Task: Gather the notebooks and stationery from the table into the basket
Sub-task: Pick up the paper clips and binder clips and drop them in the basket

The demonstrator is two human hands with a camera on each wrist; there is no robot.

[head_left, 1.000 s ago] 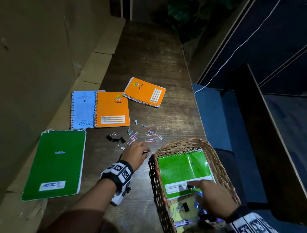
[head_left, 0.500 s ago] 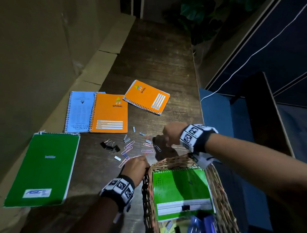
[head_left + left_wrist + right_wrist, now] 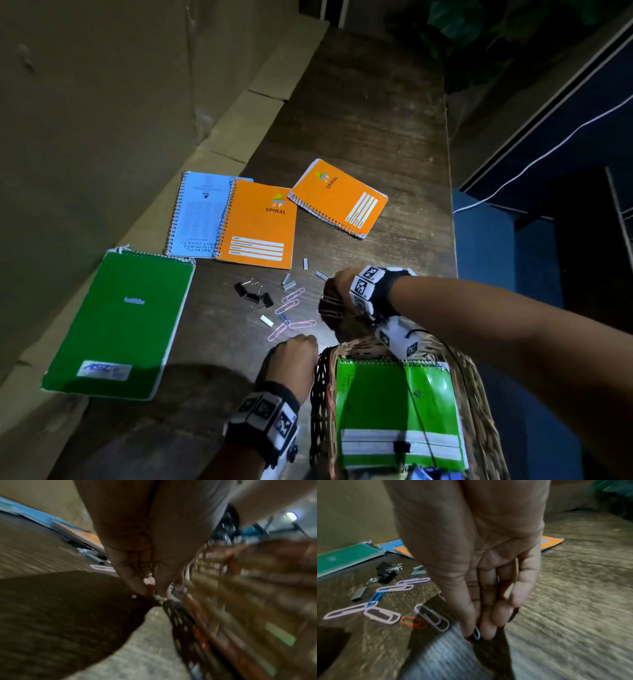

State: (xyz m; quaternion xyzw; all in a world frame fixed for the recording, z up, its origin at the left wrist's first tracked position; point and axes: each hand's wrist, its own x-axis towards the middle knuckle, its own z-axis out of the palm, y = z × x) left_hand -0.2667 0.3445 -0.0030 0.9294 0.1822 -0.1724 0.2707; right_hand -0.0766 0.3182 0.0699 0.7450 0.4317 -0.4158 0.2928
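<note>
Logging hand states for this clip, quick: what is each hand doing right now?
Left hand: fingers curled, pinching something small beside the basket; what cannot be told.
Right hand: fingertips pinching a paper clip on the table.

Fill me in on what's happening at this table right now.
A person is clearing stationery into a wicker basket, where one green notebook already lies. The right hand pinches a paper clip at the table surface. The left hand sits curled beside the basket's rim; what it holds, if anything, is too blurred to tell. Still on the table: a large green notepad, a blue notebook, two orange notebooks, binder clips and more loose paper clips.
</note>
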